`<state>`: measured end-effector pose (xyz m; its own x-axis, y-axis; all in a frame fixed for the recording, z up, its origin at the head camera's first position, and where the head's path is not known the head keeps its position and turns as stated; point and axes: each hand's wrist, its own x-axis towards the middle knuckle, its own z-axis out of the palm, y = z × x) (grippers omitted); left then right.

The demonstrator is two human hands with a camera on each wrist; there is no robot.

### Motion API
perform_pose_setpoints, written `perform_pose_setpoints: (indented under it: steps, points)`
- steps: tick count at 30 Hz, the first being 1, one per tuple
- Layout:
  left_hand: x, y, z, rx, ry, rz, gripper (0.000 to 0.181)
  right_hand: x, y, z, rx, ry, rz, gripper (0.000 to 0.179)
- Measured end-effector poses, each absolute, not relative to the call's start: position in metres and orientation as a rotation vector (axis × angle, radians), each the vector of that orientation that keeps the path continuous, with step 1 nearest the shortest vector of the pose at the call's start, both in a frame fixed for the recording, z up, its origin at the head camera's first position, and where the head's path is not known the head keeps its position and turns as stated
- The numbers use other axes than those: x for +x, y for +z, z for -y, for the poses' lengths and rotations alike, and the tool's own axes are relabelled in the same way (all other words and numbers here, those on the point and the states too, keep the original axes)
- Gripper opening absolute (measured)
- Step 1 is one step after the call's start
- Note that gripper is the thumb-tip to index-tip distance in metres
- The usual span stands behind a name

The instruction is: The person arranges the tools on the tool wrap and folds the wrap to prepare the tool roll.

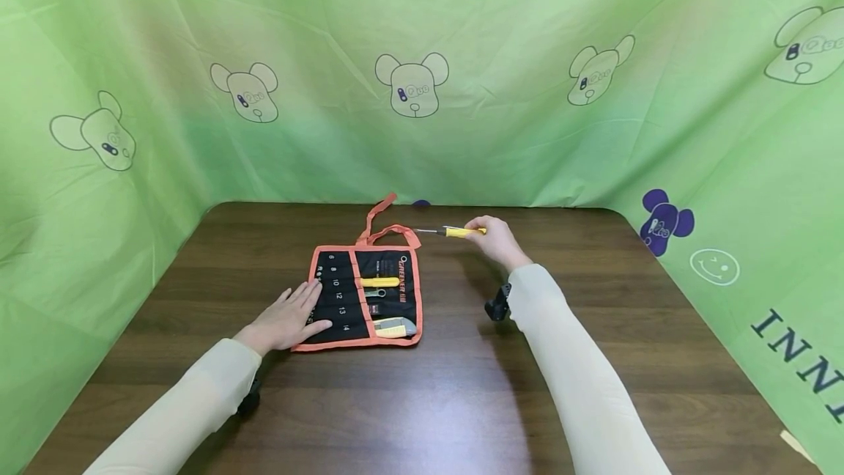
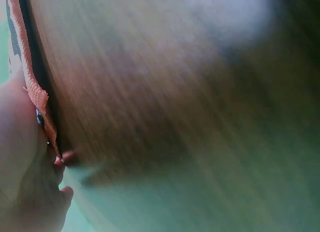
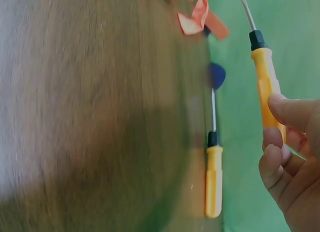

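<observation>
My right hand pinches a screwdriver by its yellow handle, between thumb and fingers. The slotted tip points up in the right wrist view, clear of the tabletop. A second yellow-handled screwdriver lies near the table's far edge; in the head view the two overlap and are hard to separate. With fingers spread, my left hand rests flat on the left part of a black tool roll with orange edging. Its pockets hold a yellow-handled tool, a wrench and a utility knife.
Orange tie straps trail from the roll's far edge towards the back. The brown wooden table ends at a green printed cloth behind and at both sides. Black wrist devices hang under the cuffs.
</observation>
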<state>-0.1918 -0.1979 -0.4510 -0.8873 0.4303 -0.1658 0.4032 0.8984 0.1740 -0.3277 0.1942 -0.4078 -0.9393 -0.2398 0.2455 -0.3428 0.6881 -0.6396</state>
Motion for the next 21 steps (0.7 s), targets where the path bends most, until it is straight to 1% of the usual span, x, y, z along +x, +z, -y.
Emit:
perform_pose_setpoints:
  steps: [11, 21]
  points:
    - [-0.191, -0.449, 0.197, 0.618, 0.203, -2.863, 0.080, -0.325, -0.404, -0.168, 0.581, 1.035, 2.788, 0.017]
    - [-0.192, -0.451, 0.198, 0.624, 0.201, -2.861, 0.080, -0.321, -0.406, -0.140, 0.583, 1.044, 2.899, 0.017]
